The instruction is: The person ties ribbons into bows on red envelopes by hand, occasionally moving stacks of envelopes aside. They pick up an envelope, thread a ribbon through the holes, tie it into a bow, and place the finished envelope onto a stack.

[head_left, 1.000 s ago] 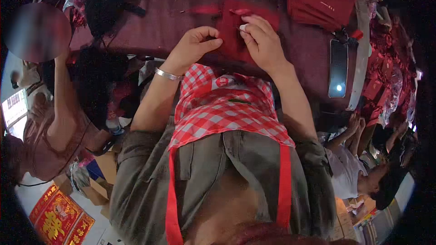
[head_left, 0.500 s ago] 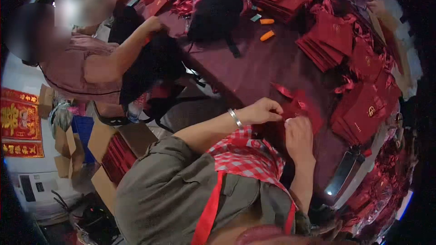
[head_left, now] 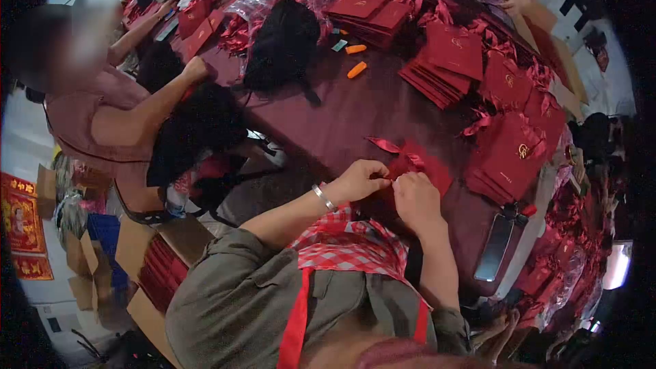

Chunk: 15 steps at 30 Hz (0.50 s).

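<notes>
A red bag (head_left: 430,167) with a shiny red ribbon (head_left: 384,144) lies at the table edge in front of me. My left hand (head_left: 362,179), below a silver bracelet on the wrist, pinches at the near edge of the bag. Right beside it, my right hand (head_left: 417,198) has its fingers closed on the same part, the two sets of fingertips nearly touching. What exactly lies between the fingertips is too small to make out.
Stacks of red bags (head_left: 443,61) line the table's far right, with a phone (head_left: 496,246) near the right edge. Two orange cutters (head_left: 357,70) lie by a black backpack (head_left: 282,44). A co-worker (head_left: 130,106) sits at left, near an open carton (head_left: 140,253).
The view has shifted, so the table items appear further left. My hands have come closer together at the bag. The co-worker's arm has moved.
</notes>
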Each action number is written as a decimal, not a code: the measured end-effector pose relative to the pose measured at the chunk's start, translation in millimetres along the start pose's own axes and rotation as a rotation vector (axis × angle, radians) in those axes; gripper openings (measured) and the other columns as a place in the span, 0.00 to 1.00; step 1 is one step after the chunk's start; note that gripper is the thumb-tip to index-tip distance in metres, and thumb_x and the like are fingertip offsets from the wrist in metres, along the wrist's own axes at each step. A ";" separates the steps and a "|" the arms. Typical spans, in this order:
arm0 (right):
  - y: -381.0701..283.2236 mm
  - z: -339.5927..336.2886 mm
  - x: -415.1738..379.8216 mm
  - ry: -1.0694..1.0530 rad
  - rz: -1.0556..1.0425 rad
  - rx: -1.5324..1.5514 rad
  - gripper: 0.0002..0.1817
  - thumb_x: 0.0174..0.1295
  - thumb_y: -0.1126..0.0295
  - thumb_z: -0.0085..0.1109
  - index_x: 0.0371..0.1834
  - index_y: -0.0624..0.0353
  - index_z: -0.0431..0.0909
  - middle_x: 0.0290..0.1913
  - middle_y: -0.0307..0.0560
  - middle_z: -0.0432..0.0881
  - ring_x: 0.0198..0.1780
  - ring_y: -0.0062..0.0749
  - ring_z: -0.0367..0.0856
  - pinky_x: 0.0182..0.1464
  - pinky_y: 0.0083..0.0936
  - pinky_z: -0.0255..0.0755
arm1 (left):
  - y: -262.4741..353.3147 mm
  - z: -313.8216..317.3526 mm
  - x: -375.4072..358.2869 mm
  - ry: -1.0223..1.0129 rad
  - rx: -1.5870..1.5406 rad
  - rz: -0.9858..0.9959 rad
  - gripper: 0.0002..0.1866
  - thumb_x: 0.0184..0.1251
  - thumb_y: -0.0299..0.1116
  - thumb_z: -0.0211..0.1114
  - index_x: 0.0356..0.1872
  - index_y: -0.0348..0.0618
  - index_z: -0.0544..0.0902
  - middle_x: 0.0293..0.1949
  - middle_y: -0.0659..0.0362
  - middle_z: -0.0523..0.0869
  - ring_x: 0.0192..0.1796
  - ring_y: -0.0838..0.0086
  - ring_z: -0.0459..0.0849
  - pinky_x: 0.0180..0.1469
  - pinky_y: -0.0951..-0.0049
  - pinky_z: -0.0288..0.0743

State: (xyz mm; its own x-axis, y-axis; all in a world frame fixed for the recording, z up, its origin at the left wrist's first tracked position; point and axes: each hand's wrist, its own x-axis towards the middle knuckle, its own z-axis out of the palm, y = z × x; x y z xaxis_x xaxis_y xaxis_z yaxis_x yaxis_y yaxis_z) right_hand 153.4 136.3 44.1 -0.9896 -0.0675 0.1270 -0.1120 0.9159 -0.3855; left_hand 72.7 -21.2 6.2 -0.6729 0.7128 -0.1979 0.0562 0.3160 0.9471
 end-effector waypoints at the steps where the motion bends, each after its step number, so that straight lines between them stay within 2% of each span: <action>1: 0.5 -0.7 2.4 -0.063 0.009 -0.030 0.10 0.60 0.68 0.49 0.27 0.61 0.76 0.32 0.51 0.79 0.40 0.48 0.77 0.42 0.41 0.72 | -2.1 2.9 -0.9 0.068 0.043 0.063 0.10 0.58 0.28 0.65 0.38 0.34 0.80 0.30 0.55 0.83 0.34 0.78 0.78 0.38 0.74 0.73; 2: 0.5 -1.5 4.2 -0.052 0.023 -0.034 0.10 0.60 0.68 0.49 0.27 0.61 0.76 0.32 0.51 0.79 0.40 0.48 0.77 0.42 0.41 0.72 | -4.8 6.1 -1.3 0.137 0.086 0.129 0.11 0.56 0.28 0.66 0.38 0.32 0.79 0.31 0.51 0.83 0.35 0.75 0.80 0.39 0.72 0.74; 3: -0.3 -2.4 6.7 -0.093 -0.009 -0.085 0.10 0.59 0.67 0.50 0.27 0.61 0.76 0.32 0.51 0.79 0.39 0.48 0.77 0.41 0.41 0.73 | -2.1 8.0 -2.8 0.164 0.003 0.129 0.12 0.55 0.27 0.66 0.39 0.32 0.79 0.32 0.49 0.83 0.35 0.73 0.80 0.39 0.72 0.75; 7: -7.0 -15.4 22.5 -0.244 -0.095 -0.274 0.08 0.54 0.68 0.53 0.28 0.59 0.80 0.33 0.50 0.81 0.39 0.43 0.80 0.40 0.38 0.74 | 6.2 6.5 -6.1 0.154 0.119 0.100 0.12 0.55 0.25 0.65 0.41 0.32 0.79 0.33 0.51 0.84 0.36 0.74 0.80 0.40 0.72 0.75; 8: -10.4 -18.6 25.8 -0.317 -0.147 -0.336 0.08 0.53 0.68 0.53 0.29 0.59 0.81 0.33 0.50 0.82 0.40 0.42 0.80 0.40 0.38 0.73 | 2.5 8.2 -5.4 0.133 0.005 0.077 0.12 0.55 0.24 0.64 0.42 0.32 0.79 0.34 0.52 0.84 0.37 0.75 0.80 0.41 0.72 0.75; 9: -16.0 -18.8 28.6 -0.314 -0.137 -0.330 0.08 0.53 0.68 0.53 0.29 0.59 0.81 0.33 0.50 0.82 0.40 0.42 0.80 0.40 0.38 0.73 | 0.5 8.5 -5.4 0.112 -0.109 0.051 0.13 0.56 0.22 0.63 0.43 0.32 0.78 0.35 0.52 0.84 0.38 0.76 0.80 0.42 0.73 0.75; 11: -28.1 -16.6 32.1 -0.359 -0.149 -0.483 0.10 0.50 0.68 0.55 0.32 0.58 0.83 0.33 0.49 0.83 0.38 0.41 0.81 0.40 0.36 0.73 | -3.5 7.6 -7.1 0.118 -0.104 0.091 0.13 0.56 0.22 0.62 0.44 0.32 0.78 0.36 0.53 0.84 0.39 0.77 0.80 0.43 0.73 0.75; 15: -28.9 -12.3 31.9 -0.323 -0.150 -0.518 0.10 0.50 0.68 0.55 0.31 0.57 0.84 0.32 0.50 0.83 0.38 0.40 0.82 0.42 0.36 0.73 | -2.1 6.8 -8.2 0.134 -0.086 0.134 0.13 0.57 0.21 0.62 0.45 0.32 0.78 0.38 0.53 0.84 0.42 0.76 0.81 0.45 0.73 0.75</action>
State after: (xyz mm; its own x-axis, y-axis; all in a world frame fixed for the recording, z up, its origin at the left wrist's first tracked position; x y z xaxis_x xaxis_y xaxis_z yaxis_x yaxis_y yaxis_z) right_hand 126.2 112.5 70.4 -0.9530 -0.2519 -0.1683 -0.2732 0.9547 0.1179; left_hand 83.1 -23.5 4.1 -0.7559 0.6536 -0.0391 0.0925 0.1657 0.9818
